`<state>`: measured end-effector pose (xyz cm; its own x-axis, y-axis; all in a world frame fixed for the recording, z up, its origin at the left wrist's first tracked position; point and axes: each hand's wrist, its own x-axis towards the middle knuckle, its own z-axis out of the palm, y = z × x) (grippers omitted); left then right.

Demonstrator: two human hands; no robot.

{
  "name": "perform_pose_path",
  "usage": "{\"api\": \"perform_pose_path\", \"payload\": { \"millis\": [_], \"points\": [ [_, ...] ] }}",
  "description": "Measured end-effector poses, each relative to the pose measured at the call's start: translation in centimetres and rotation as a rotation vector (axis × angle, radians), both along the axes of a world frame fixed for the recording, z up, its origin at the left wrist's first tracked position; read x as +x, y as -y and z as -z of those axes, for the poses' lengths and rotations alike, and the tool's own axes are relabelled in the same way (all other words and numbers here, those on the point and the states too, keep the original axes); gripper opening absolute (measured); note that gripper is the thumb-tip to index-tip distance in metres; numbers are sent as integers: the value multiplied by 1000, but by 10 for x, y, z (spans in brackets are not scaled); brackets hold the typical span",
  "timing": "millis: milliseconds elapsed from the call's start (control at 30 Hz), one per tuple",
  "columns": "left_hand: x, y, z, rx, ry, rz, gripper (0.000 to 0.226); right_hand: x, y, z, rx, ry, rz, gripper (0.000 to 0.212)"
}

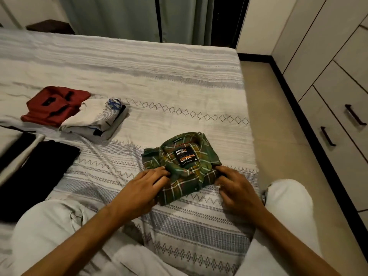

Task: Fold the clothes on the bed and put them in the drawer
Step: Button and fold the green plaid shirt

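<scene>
You are sitting on the bed (179,80) with the green checked shirt (185,168) lying in front of you, low in the middle of the frame. It is already folded into a small square, collar and label facing up. Your left hand (139,188) is resting at the shirt's left edge, fingers fairly straight and touching the cloth near the collar. Your right hand (237,188) is sitting at the right edge — its fingers are bent and seem to be pinching the fold there, though you cannot see the fingertips well. So the grip on the left is loose and flat, and the grip on the right looks closed on the shirt.

This shirt looks nearly done; you are probably just tidying its sides.

At the middle left of the frame a red folded piece (53,105) is lying next to a white folded pile (95,120) with blue marks on it — the two are touching. Those look finished. Lower left, a black garment (37,172) is lying flatter and longer; it may need more folding, but that is hard to tell.

The drawers (338,124) are standing at the right side of the frame, across the floor, and they are all closed. Nothing seems to be put away yet, so carrying the clothes over is the big part left.
</scene>
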<state>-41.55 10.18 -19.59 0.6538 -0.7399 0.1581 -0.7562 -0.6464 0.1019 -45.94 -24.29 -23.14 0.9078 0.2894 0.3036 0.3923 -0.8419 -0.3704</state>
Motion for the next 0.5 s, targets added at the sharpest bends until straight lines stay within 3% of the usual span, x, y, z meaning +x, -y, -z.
{"api": "perform_pose_path", "payload": {
  "millis": [67, 167, 200, 267, 300, 333, 400, 500],
  "points": [
    [-3, -11, -6, -124, -98, -103, 65, 3, -5, -11, 277, -28, 145, 16],
    [-18, -14, -5, -645, -384, -506, 22, 20, -10, -28, 724, -249, 460, 11],
    [-17, -13, -5, -811, -587, -663, 22, 28, -12, -31, 853, -411, 514, 18],
    [-12, -8, -3, -1021, -1197, -933, 57, 45, -16, -29, 1042, -711, 485, 44],
    [-9, -6, -4, -1048, -1390, -990, 68, 54, -20, -29, 1078, -809, 430, 54],
    [-6, -3, -3, -1042, -1486, -989, 78, 61, -24, -29, 1089, -877, 378, 61],
    [-3, 6, 0, -1028, -1496, -946, 89, 70, -33, -28, 1072, -948, 333, 69],
    [-6, 15, -1, -1131, -1466, -922, 82, 77, -35, -21, 1069, -902, 331, 73]
  ]
}}
